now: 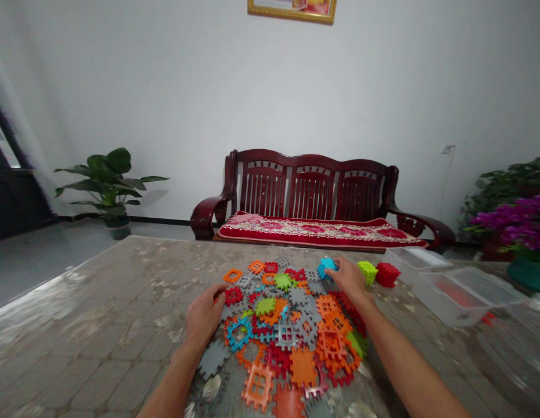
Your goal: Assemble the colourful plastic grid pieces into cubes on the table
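My right hand (349,277) grips a blue cube (326,267) built from interlocking toothed pieces, at the far right of the pile. Thumb and fingers close around its right side. At the pile's left edge rests my left hand (204,315), its thumb and index finger apart with nothing seen between them. A red toothed piece (233,296) lies just beyond its fingertips. Between the hands spreads a heap of flat interlocking plastic pieces in orange, grey, red, green and blue, among them an orange square (303,367) and a blue frame (239,334).
A yellow-green cube (367,271) and a red cube (387,274) stand right of my right hand. Clear plastic boxes (453,299) sit farther right on the patterned tablecloth (122,325). Behind the table is a dark red wooden bench (309,186).
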Demonstrator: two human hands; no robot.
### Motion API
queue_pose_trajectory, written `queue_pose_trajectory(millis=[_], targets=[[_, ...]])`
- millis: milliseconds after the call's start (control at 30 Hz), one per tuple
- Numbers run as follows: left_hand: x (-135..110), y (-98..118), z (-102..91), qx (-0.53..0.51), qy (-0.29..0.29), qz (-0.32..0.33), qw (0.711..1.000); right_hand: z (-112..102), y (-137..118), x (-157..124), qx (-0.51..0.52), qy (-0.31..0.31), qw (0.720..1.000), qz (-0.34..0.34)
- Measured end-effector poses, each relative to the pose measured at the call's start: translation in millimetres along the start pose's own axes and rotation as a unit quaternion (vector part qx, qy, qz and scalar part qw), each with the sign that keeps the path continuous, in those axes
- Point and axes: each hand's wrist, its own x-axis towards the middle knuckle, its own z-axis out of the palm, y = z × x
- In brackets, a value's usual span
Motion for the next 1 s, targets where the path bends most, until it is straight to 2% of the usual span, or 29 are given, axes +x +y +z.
queue_pose_trajectory(millis=[367,600,733,833,900,1000], targets=[[-2.3,4.2,-3.7,0.002,-0.008,-0.002,1.000,5.8,1.3,-0.3,-0.072,-0.014,0.997,-0.001],[-2.6,2.7,-2.7,-0.005,0.007,0.013,1.000,6.8,2.5,1.8,-0.102,-0.023,0.995,-0.007],[-2.5,3.1,-2.2,-0.007,0.008,0.013,1.000,4.3,2.1,-3.2,-0.105,0.012,0.994,-0.037],[-2.7,3.9,-2.0,-0.005,0.009,0.009,1.000,3.0,-8.6,-13.5,-0.053,0.034,0.994,-0.086],[-2.8,3.8,-1.5,-0.008,0.013,0.012,1.000,4.0,-22.5,-24.0,0.020,-0.006,0.991,-0.131],[-3.0,3.6,-0.9,-0.016,0.013,0.016,1.000,6.9,-49.5,-45.8,0.127,-0.092,0.965,-0.212]])
